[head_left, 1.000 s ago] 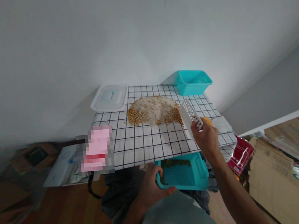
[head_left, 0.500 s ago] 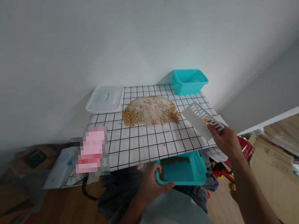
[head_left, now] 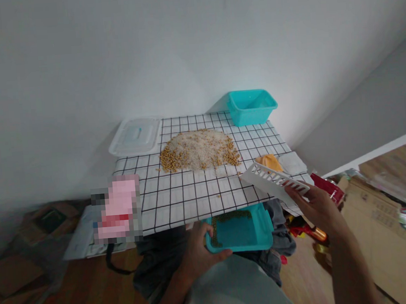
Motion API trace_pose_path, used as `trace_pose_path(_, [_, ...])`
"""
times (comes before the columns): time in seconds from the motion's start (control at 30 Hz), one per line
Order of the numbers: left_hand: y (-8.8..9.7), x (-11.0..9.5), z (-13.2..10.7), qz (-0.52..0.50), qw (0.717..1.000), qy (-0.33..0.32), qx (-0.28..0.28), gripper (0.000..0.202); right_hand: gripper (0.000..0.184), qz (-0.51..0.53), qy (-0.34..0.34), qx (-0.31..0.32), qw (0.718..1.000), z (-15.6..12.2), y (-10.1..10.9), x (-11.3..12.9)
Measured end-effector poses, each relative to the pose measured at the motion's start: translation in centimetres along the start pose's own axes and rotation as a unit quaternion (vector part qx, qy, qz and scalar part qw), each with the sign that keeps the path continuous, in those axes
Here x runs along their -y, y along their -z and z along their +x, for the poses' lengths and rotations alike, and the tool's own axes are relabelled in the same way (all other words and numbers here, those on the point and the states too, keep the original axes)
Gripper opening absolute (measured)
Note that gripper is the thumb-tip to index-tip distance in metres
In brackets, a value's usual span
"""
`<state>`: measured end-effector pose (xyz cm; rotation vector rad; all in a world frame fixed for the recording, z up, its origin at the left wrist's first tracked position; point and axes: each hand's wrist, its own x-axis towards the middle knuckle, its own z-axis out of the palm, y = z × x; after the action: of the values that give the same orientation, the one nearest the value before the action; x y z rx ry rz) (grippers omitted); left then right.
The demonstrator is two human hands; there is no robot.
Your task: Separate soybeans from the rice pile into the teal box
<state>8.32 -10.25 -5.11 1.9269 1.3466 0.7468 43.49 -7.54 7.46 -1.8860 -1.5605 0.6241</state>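
Observation:
My left hand [head_left: 196,251] grips the left rim of a teal tray [head_left: 244,230] held just below the table's near edge; a line of small green beans lies along its far side. My right hand [head_left: 316,204] holds a white slotted scoop [head_left: 273,180] by its right end, lying almost flat over the table's near right corner. A pile of white rice mixed with yellow beans [head_left: 199,150] is spread on the black-grid white table [head_left: 178,196], apart from both hands.
A teal tub [head_left: 250,105] stands at the far right corner against the wall. A clear lidded box [head_left: 134,136] sits at the far left. An orange thing [head_left: 269,162] lies behind the scoop. A blurred pink patch [head_left: 118,208] is at the left; clutter and cardboard [head_left: 381,231] fill the floor at right.
My right hand has carried the scoop from upright beside the pile down and to the right, laying it nearly flat. The left hand stays on the teal tray.

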Motion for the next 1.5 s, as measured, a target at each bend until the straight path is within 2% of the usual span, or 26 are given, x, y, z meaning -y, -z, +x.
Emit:
trace_pose_path(0.17, [0.5, 0.1, -0.7, -0.005, 1.000, 0.010, -0.013, 0.050, 0.039, 0.018, 0.026, 0.029, 0.999, 0.0, -0.8, 1.1])
trace_pose_path(0.37, [0.8, 0.4, -1.0, 0.003, 1.000, 0.013, -0.016, 0.052, 0.037, 0.015, 0.046, 0.046, 0.998, -0.5, -2.7, 2.6])
trace_pose_path(0.57, [0.8, 0.5, -1.1, 0.005, 1.000, 0.011, -0.007, 0.052, 0.033, 0.046, 0.080, 0.104, 0.990, -1.1, -4.3, 5.0])
trace_pose_path(0.8, [1.2, 0.5, -1.2, 0.000, 1.000, 0.009, -0.016, 0.052, 0.028, 0.069, 0.125, 0.196, 0.970, -1.2, -2.9, 6.0])
trace_pose_path(0.9, [1.2, 0.5, -1.3, -0.007, 1.000, 0.015, -0.018, 0.051, 0.030, 0.062, 0.122, 0.222, 0.965, -1.5, -2.0, 5.7])
trace_pose_path(1.0, [1.2, 0.6, -1.2, -0.016, 0.999, 0.019, -0.022, 0.051, 0.030, 0.053, 0.099, 0.185, 0.976, -1.3, -1.3, 4.3])
trace_pose_path(1.17, [1.1, 0.2, -1.0, -0.022, 0.999, 0.019, -0.013, 0.053, 0.036, 0.024, 0.056, 0.017, 0.998, 0.8, -0.3, 1.2])
trace_pose_path(1.23, [1.0, 0.0, -0.8, -0.023, 1.000, 0.019, -0.005, 0.053, 0.039, 0.001, 0.031, -0.023, 0.999, 1.7, 0.2, 0.7])
trace_pose_path(1.3, [0.9, -0.2, -0.7, -0.022, 1.000, 0.022, 0.002, 0.054, 0.041, -0.014, 0.024, -0.026, 0.999, 2.2, 0.6, 0.6])
trace_pose_path(1.5, [0.7, -0.2, -0.5, -0.012, 1.000, 0.018, 0.006, 0.054, 0.038, -0.025, 0.058, 0.020, 0.998, 2.1, 1.0, -0.5])
